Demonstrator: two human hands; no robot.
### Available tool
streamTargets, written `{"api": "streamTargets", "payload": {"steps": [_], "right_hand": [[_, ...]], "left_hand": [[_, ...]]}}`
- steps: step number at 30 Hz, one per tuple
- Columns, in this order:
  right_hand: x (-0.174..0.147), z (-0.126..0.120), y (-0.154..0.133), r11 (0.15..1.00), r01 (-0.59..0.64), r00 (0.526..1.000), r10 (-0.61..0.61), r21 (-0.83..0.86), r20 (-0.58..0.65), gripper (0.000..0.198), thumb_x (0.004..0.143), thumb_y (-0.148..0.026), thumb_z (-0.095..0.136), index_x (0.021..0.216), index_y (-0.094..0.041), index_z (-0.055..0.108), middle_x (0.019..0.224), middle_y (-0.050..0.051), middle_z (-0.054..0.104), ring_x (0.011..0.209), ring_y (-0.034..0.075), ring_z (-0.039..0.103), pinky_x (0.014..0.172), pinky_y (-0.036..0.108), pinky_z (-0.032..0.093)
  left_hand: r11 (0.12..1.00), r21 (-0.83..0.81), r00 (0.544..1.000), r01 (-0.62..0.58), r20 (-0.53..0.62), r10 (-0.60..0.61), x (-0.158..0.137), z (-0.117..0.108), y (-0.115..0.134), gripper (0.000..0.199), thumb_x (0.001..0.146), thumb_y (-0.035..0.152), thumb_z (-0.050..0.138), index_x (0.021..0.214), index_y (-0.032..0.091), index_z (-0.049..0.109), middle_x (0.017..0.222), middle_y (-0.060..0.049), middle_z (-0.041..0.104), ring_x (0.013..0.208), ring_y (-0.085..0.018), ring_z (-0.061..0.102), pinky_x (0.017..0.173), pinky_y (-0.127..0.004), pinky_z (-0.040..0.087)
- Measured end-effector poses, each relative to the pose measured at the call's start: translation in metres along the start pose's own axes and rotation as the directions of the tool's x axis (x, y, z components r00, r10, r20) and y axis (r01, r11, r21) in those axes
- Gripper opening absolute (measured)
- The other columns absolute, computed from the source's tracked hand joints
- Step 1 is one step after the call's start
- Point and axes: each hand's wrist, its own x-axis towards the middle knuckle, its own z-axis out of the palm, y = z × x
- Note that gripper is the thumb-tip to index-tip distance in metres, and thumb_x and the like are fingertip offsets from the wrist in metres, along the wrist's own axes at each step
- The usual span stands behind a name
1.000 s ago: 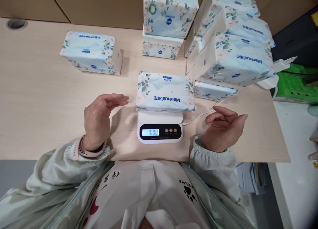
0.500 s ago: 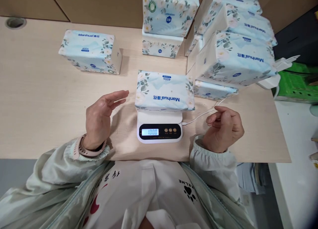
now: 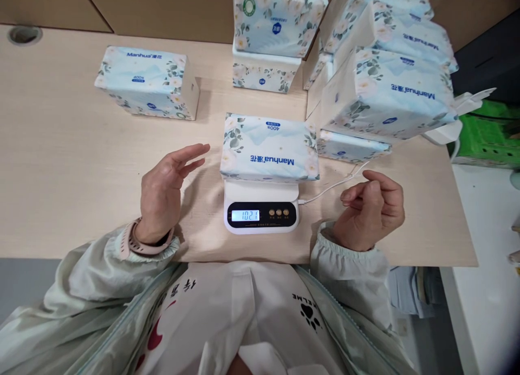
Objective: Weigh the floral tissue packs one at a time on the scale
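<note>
A floral tissue pack [image 3: 270,147] lies on a white digital scale [image 3: 260,227], whose lit display reads about 102.1. To the left of the pack, apart from it, is my left hand [image 3: 162,193], fingers stretched out and holding nothing. My right hand [image 3: 368,209] is right of the scale, over the table; its fingers are loosely bent and spread, with nothing in them. A white cable [image 3: 325,193] runs from the scale's right side toward the stacked packs.
One tissue pack [image 3: 146,82] stands alone at the left. Behind the scale are two stacked packs [image 3: 276,25], and a larger pile of packs [image 3: 390,93] stands at the right. Beyond it sit a white plug or adapter [image 3: 444,132] and a green basket [image 3: 485,134]. The wooden table [image 3: 60,174] has a round cable hole.
The scale's display has gone from about 100.0 to 102.1. My right hand has shifted slightly to the right. My left hand and the tissue pack stay nearly in place.
</note>
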Motion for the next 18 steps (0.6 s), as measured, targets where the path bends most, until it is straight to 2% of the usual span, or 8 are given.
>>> {"api": "streamTargets", "payload": {"steps": [3, 7, 11, 13, 15, 16, 18], "right_hand": [[0.001, -0.001, 0.001, 1.000, 0.021, 1.000, -0.021, 0.000, 0.003, 0.013, 0.088, -0.039, 0.076, 0.085, -0.027, 0.079, 0.060, -0.005, 0.060, 0.046, 0.013, 0.046, 0.048, 0.030, 0.034], [0.002, -0.003, 0.002, 0.998, 0.054, 0.997, -0.055, 0.016, 0.048, 0.007, 0.087, -0.030, 0.075, 0.089, -0.030, 0.081, 0.054, -0.006, 0.055, 0.048, 0.016, 0.048, 0.050, 0.031, 0.036], [-0.002, -0.005, 0.003, 0.998, 0.057, 0.992, -0.058, 0.009, 0.111, 0.010, 0.094, -0.032, 0.074, 0.096, -0.026, 0.082, 0.067, -0.002, 0.071, 0.060, 0.018, 0.065, 0.058, 0.034, 0.050], [-0.004, -0.007, 0.004, 0.997, 0.061, 0.972, -0.049, -0.048, 0.232, 0.019, 0.099, -0.038, 0.071, 0.107, -0.026, 0.083, 0.090, 0.002, 0.083, 0.082, 0.021, 0.078, 0.077, 0.039, 0.063], [-0.004, -0.007, 0.003, 0.989, 0.068, 0.902, -0.004, -0.134, 0.431, 0.032, 0.103, -0.046, 0.067, 0.126, -0.028, 0.081, 0.125, 0.006, 0.085, 0.117, 0.026, 0.080, 0.105, 0.048, 0.064], [-0.003, -0.006, 0.001, 0.981, 0.075, 0.843, 0.034, -0.180, 0.537, 0.040, 0.104, -0.051, 0.066, 0.136, -0.029, 0.078, 0.140, 0.007, 0.080, 0.132, 0.028, 0.075, 0.117, 0.052, 0.059], [0.000, 0.000, -0.007, 0.967, 0.094, 0.706, 0.103, -0.238, 0.700, 0.055, 0.104, -0.057, 0.064, 0.152, -0.031, 0.067, 0.156, 0.008, 0.071, 0.148, 0.031, 0.065, 0.128, 0.057, 0.051]], "left_hand": [[1.000, 0.017, 0.999, 0.017, 0.029, -0.017, 0.001, 0.000, 0.003, 0.037, 0.103, 0.052, 0.062, 0.117, 0.029, 0.088, 0.129, -0.003, 0.084, 0.133, -0.029, 0.075, 0.110, -0.044, 0.065], [0.998, 0.037, 0.998, 0.046, 0.033, -0.047, 0.000, -0.001, 0.009, 0.033, 0.101, 0.049, 0.065, 0.118, 0.030, 0.087, 0.133, -0.002, 0.083, 0.139, -0.030, 0.072, 0.120, -0.050, 0.060], [0.999, 0.044, 0.999, 0.022, 0.048, -0.024, 0.001, -0.005, 0.006, 0.035, 0.103, 0.052, 0.064, 0.120, 0.031, 0.086, 0.136, -0.003, 0.081, 0.144, -0.032, 0.068, 0.129, -0.056, 0.053], [0.999, 0.051, 0.996, 0.010, 0.087, -0.014, 0.004, -0.005, -0.001, 0.037, 0.105, 0.054, 0.063, 0.126, 0.033, 0.084, 0.145, -0.003, 0.077, 0.153, -0.033, 0.061, 0.134, -0.058, 0.047], [0.998, 0.057, 0.983, 0.012, 0.185, -0.022, 0.009, -0.003, -0.010, 0.042, 0.106, 0.057, 0.063, 0.139, 0.035, 0.078, 0.160, -0.002, 0.067, 0.164, -0.034, 0.048, 0.138, -0.060, 0.040], [0.998, 0.059, 0.966, 0.025, 0.256, -0.040, 0.011, 0.000, -0.014, 0.049, 0.106, 0.059, 0.063, 0.147, 0.037, 0.073, 0.168, -0.001, 0.059, 0.168, -0.034, 0.040, 0.140, -0.061, 0.035], [0.996, 0.063, 0.920, 0.060, 0.384, -0.080, 0.014, 0.005, -0.018, 0.063, 0.103, 0.064, 0.065, 0.160, 0.039, 0.061, 0.177, -0.001, 0.047, 0.172, -0.033, 0.031, 0.142, -0.060, 0.030]]}}
